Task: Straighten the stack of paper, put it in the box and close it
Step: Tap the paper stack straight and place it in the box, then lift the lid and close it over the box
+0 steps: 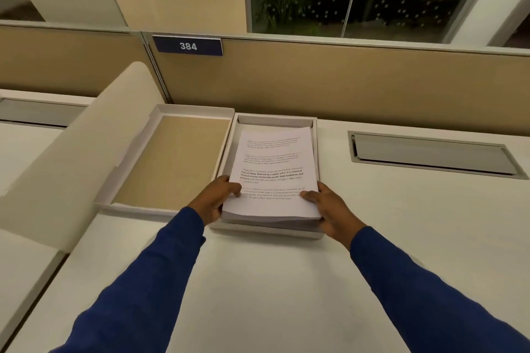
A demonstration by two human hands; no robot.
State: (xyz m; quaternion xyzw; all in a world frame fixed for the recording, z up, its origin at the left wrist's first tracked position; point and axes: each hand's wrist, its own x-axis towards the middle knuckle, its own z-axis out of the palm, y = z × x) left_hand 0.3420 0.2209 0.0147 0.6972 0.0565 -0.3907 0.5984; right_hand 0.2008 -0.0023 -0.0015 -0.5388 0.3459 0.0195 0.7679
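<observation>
On the white desk (258,281), the paper stack (274,175) sits inside the open box (315,152), its near end raised over the box's 6 o'clock wall. Box lid (172,163) lies touching at 9 o'clock. Left hand (213,200) and right hand (332,209) grip the stack's near corners, thumbs on top.

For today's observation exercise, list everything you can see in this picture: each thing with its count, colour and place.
stack of paper: one, white with printed text, far end in the box, near end raised
box: one, white, open, on the desk
lid: one, white with tan inside, beside the box
desk: one, white
number sign: one, dark blue, "384", on the partition
cable hatch: one, grey, set in the desk
left hand: one, blue sleeve, gripping the stack
right hand: one, blue sleeve, gripping the stack
</observation>
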